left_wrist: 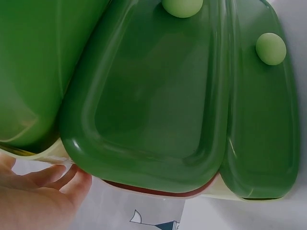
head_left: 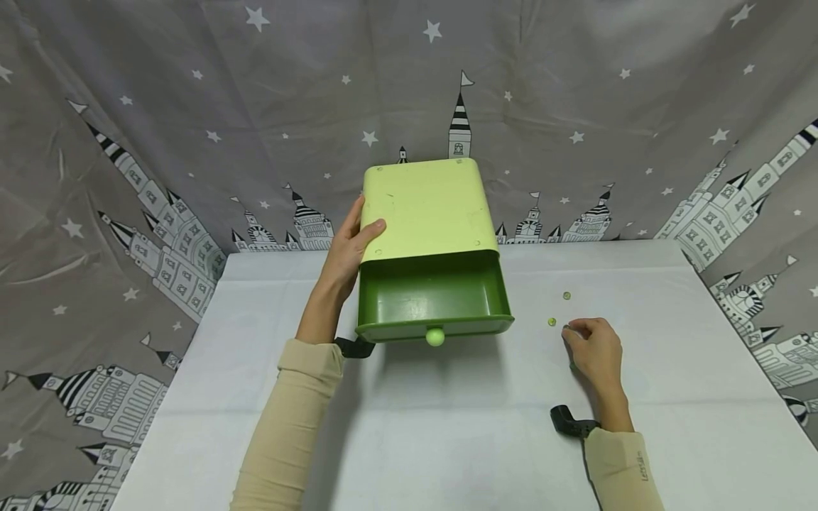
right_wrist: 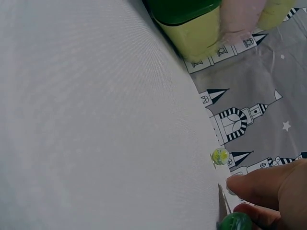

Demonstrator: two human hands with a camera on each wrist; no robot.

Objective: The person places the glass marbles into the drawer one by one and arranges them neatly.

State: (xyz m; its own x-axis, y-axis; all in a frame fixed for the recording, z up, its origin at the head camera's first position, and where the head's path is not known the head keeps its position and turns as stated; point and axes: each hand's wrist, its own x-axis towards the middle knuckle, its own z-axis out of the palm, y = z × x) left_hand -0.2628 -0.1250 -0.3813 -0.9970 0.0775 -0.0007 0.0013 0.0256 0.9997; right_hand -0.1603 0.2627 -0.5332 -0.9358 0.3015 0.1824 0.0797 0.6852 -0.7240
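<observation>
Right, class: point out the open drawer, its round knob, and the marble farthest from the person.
open drawer (head_left: 428,298), head view, inner floor.
round knob (head_left: 435,336), head view, its front.
farthest marble (head_left: 566,295), head view, its middle.

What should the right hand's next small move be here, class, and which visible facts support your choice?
Probably lift the green marble that the right hand pinches at the table and carry it toward the open drawer. The drawer is pulled out and looks empty, the left hand steadies the cabinet, and two more marbles lie close by.
</observation>
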